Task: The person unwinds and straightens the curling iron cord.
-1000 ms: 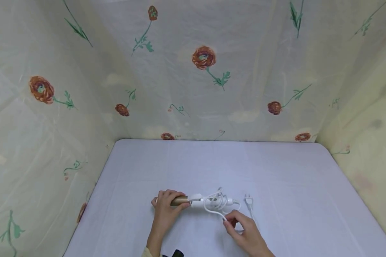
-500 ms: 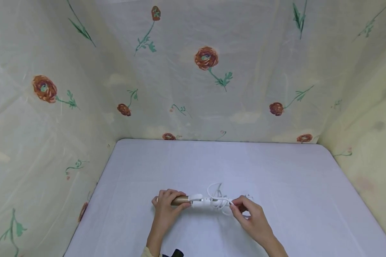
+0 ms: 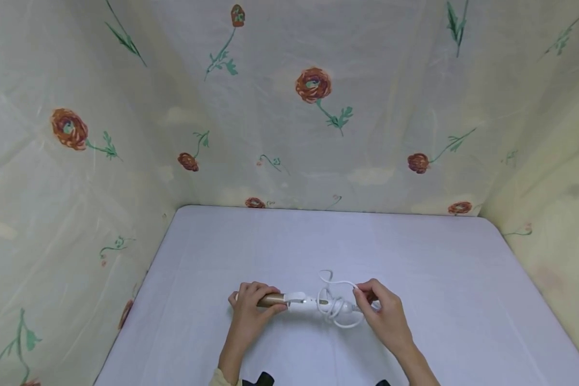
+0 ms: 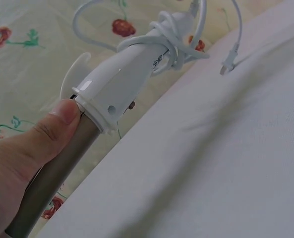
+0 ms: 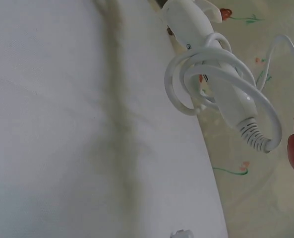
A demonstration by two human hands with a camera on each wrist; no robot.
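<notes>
A curling iron with a white handle and a gold-brown barrel is held sideways just over the table. My left hand grips the barrel, its thumb close to the handle's collar in the left wrist view. White power cord loops loosely several times around the handle. My right hand pinches a stretch of this cord between thumb and fingertips, to the right of the handle end. The two-pin plug hangs from the cord in the left wrist view; in the head view I cannot see it.
The white-covered table has rounded far corners. Flower-patterned cloth hangs behind it and on both sides. Dark objects show at the bottom edge, near the wrists.
My right hand has moved up and away across the handle end, drawing the pinched cord with it; the loops around the handle look looser. My left hand keeps its grip on the barrel.
</notes>
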